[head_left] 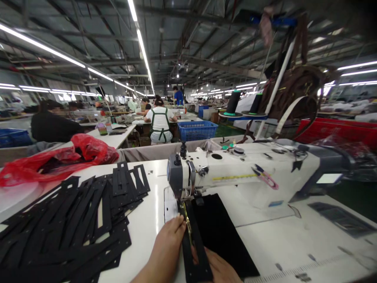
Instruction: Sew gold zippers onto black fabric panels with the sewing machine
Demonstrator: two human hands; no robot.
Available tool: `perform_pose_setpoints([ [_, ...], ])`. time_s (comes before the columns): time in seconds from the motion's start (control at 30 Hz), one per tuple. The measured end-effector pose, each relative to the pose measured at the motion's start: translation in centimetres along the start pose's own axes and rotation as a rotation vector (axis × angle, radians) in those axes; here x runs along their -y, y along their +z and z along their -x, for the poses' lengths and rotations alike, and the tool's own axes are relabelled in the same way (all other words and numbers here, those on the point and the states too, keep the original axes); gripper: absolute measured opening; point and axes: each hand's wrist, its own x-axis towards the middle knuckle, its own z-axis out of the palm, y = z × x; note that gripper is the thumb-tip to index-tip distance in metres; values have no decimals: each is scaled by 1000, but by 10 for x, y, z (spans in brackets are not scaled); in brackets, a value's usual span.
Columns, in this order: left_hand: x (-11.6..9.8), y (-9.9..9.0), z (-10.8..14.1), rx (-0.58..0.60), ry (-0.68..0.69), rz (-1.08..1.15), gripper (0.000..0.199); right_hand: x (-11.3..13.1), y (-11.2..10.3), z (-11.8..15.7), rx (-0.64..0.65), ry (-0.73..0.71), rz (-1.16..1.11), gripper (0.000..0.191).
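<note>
A white sewing machine (235, 169) stands on the white table, its needle area over a black strip (188, 251) with a gold zipper (187, 222) in its slot. My left hand (169, 241) presses on the strip's left edge, fingers together, just in front of the presser foot. My right hand (219, 267) lies at the strip's right side near the bottom of the view, partly under it; its fingertips are mostly hidden. A larger black fabric panel (224, 236) lies beneath and to the right of the strip.
Many black slotted pieces (67, 224) are piled on the left, with a red plastic bag (88, 151) behind them. Pink-handled snips (266, 177) rest on the machine. Beyond are a blue basket (197, 129), thread cones (233, 103) and seated people.
</note>
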Motion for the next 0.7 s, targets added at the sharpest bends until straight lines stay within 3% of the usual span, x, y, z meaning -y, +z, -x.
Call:
perform_pose_setpoints([
  [0.1, -4, -2, 0, 42, -8, 10, 30, 7, -13, -9, -27, 25, 12, 41],
  [0.23, -4, -5, -3, 48, 42, 0, 28, 12, -20, -13, 3, 41, 24, 42],
  [0.43, -2, -4, -7, 9, 100, -15, 27, 8, -21, -12, 59, 43, 21, 44],
  [0.7, 7, 1, -15, 8, 115, -7, 26, -1, -18, -21, 37, -1, 32, 43],
])
